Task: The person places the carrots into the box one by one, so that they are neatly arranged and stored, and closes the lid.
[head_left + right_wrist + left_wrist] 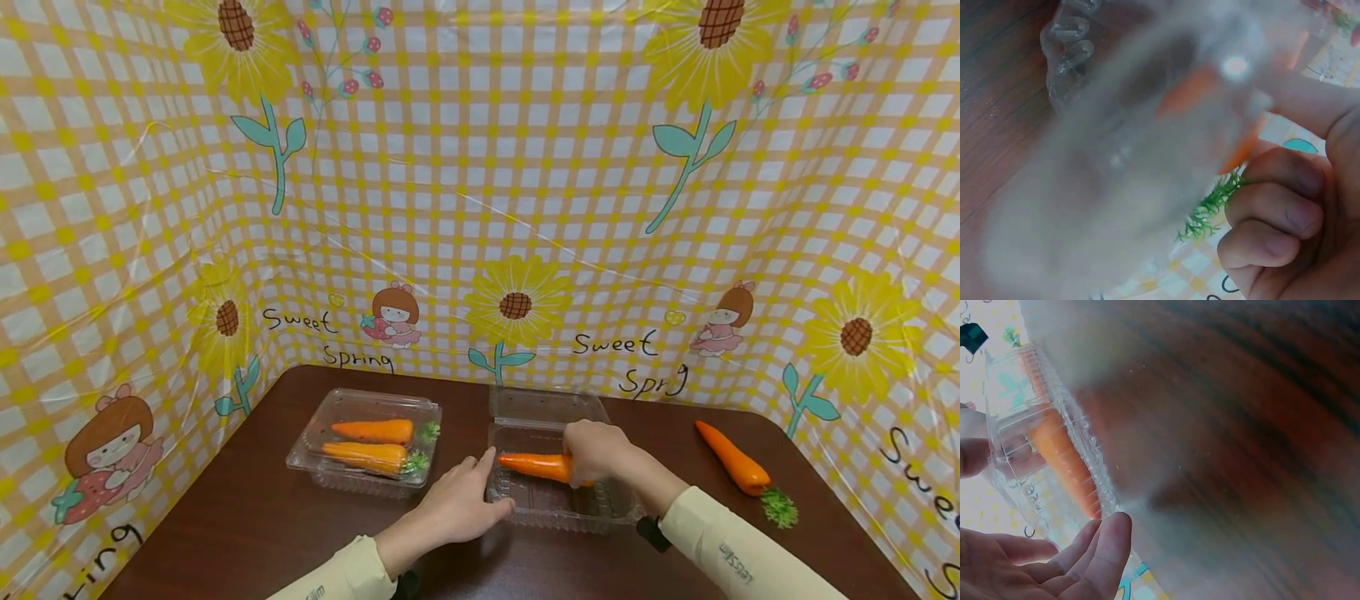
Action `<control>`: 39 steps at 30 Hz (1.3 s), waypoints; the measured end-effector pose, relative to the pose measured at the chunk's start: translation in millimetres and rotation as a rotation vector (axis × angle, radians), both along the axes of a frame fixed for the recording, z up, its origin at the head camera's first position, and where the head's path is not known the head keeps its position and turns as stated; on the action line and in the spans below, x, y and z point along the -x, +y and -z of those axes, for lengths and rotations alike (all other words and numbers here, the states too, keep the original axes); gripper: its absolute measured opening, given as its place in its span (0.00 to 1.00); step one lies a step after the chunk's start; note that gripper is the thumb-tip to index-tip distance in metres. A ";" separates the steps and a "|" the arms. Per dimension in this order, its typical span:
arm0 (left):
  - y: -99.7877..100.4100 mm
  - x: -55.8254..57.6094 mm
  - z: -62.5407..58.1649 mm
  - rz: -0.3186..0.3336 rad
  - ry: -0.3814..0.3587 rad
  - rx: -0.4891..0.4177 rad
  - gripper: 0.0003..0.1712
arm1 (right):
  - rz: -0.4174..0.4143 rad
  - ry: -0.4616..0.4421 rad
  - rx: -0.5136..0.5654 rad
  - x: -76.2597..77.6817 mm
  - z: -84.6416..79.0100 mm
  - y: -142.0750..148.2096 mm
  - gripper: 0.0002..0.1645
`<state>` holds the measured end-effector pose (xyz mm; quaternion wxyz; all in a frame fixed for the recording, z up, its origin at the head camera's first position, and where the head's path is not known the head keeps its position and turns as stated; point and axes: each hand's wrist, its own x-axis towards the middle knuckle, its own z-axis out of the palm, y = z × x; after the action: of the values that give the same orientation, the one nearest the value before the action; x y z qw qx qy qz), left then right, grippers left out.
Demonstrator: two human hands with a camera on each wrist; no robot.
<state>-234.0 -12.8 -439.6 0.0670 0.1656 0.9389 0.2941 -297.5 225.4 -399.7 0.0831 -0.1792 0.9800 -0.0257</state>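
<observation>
In the head view, a clear plastic clamshell box [555,510] lies with its lid [546,406] folded back. My right hand [598,450] reaches into it and grips an orange carrot [534,465] by its thick end, the tip pointing left. Green leaves [1210,207] show below its curled fingers in the right wrist view, where the plastic blurs much of the carrot. My left hand [461,502] is at the box's left side, fingers extended and fingertips at the wall. Through that wall, the left wrist view shows the carrot [1063,459].
A second clear box [318,468], its lid down, stands to the left with two carrots [372,431] inside. On the right, a loose carrot [733,460] with a leafy green top [780,507] lies on the dark brown table [217,521]. Checked cloth [435,217] encloses the back and sides.
</observation>
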 end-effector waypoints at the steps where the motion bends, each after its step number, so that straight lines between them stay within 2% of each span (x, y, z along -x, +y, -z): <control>1: 0.0 0.0 -0.1 0.000 -0.001 0.002 0.48 | 0.001 0.014 -0.008 1.3 1.4 -1.0 0.14; 7: -0.3 1.6 0.3 0.001 -0.001 0.010 0.48 | 0.013 0.078 -0.043 5.7 8.5 -4.1 0.10; 12: -0.1 1.6 -0.1 -0.001 0.003 0.006 0.48 | 0.019 0.096 -0.019 0.6 3.3 -4.6 0.07; 19: 0.0 1.5 0.7 0.000 0.002 0.005 0.49 | 0.043 0.123 0.066 -15.3 -12.3 2.9 0.21; 22: -0.2 1.6 1.1 0.001 0.014 0.007 0.49 | 0.062 0.129 0.104 -21.1 -17.2 11.1 0.21; 29: 0.4 2.3 1.5 0.004 0.012 0.003 0.49 | 0.155 0.132 0.190 -25.6 -27.6 47.6 0.23; 33: -0.2 2.8 1.9 0.007 0.004 -0.004 0.49 | 0.201 0.114 0.288 -26.5 -33.6 76.5 0.26; 39: -0.8 3.5 2.9 0.010 0.022 0.001 0.49 | 0.238 0.120 0.407 -26.8 -32.8 123.0 0.34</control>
<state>-237.5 -13.6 -442.4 0.0581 0.1736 0.9389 0.2916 -270.7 348.4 -366.9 -0.0165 -0.0768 0.9719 -0.2218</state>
